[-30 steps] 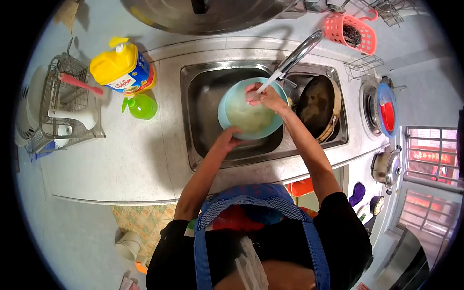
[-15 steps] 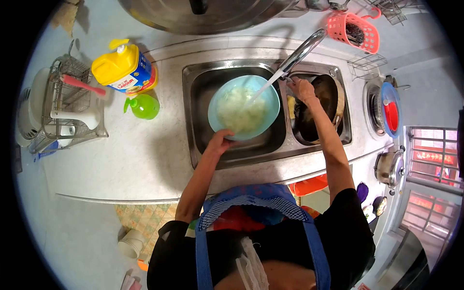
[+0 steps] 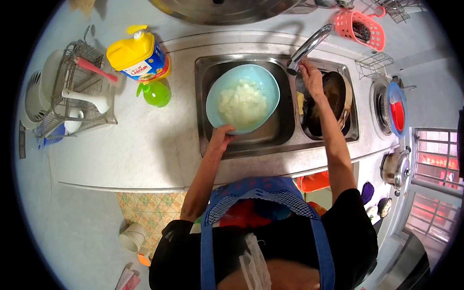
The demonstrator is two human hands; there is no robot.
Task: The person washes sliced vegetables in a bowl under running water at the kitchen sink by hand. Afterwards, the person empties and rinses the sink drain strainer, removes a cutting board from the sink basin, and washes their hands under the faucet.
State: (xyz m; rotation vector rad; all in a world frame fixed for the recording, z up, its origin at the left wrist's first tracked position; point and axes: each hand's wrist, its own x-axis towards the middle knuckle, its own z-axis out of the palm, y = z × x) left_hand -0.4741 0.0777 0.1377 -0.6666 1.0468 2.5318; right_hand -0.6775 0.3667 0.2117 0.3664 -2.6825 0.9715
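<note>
A light-blue bowl [image 3: 212, 104] with pale, whitish pieces [image 3: 243, 102] in it is over the left sink basin [image 3: 282, 126], tilted a little. My left hand [image 3: 222, 137] grips its near rim, fingers closed on it. Behind the faucet spout [image 3: 311, 46], my right hand [image 3: 311, 77] is closed at the faucet's base; its fingertips are partly hidden and what they hold is too small to make out. No water stream shows from the spout.
A dark wok [image 3: 333, 87] and a yellow sponge [image 3: 300, 103] are in the right basin. On the counter's left stand a yellow detergent jug [image 3: 135, 55], a green pump bottle [image 3: 157, 94] and a wire dish rack [image 3: 72, 101]. A pink basket [image 3: 348, 29] hangs behind.
My right hand has gone from the bowl to the faucet's base. The water stream has stopped. The bowl now tilts, with my left hand still on its rim.
</note>
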